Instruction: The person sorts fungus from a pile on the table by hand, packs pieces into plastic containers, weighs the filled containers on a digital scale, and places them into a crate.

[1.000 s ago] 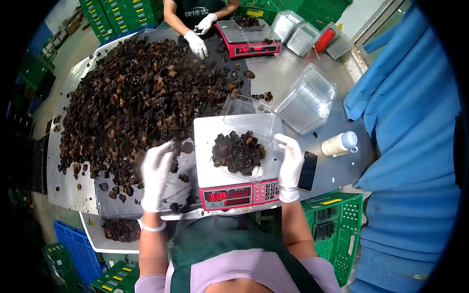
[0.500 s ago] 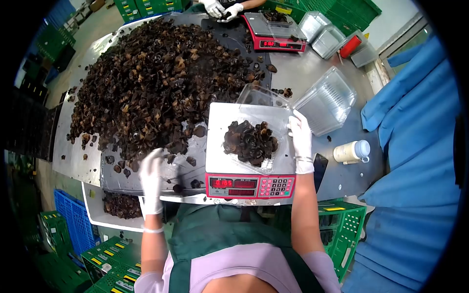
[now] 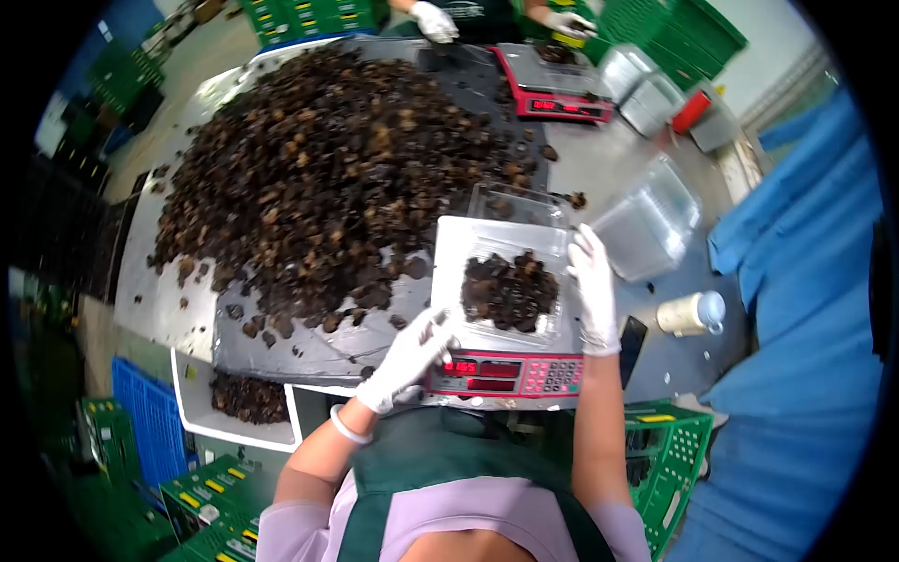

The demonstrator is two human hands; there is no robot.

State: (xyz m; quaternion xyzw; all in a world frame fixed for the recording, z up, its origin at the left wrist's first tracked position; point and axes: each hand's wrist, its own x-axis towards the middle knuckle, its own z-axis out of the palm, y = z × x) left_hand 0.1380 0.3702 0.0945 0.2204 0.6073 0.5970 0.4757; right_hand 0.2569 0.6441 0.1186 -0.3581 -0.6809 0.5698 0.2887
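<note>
A clear plastic box with dark wood ear mushrooms in it rests on the white plate of a red scale. The scale's red display shows digits. My left hand, white-gloved and slightly blurred, is at the scale's front left corner, its fingers apart and pointing toward the box. My right hand, also gloved, lies along the right side of the box with its fingers stretched out, close to the box's edge. A clear lid extends behind the box.
A large mushroom heap covers the table's left. Stacked clear boxes, a bottle and a phone are to the right. Across the table, a co-worker's gloved hands are near a second scale. A white bin stands front left.
My left hand has swung right from the table by the heap to the scale. My right hand stays beside the box. The view has shifted, and the co-worker's hands have moved apart.
</note>
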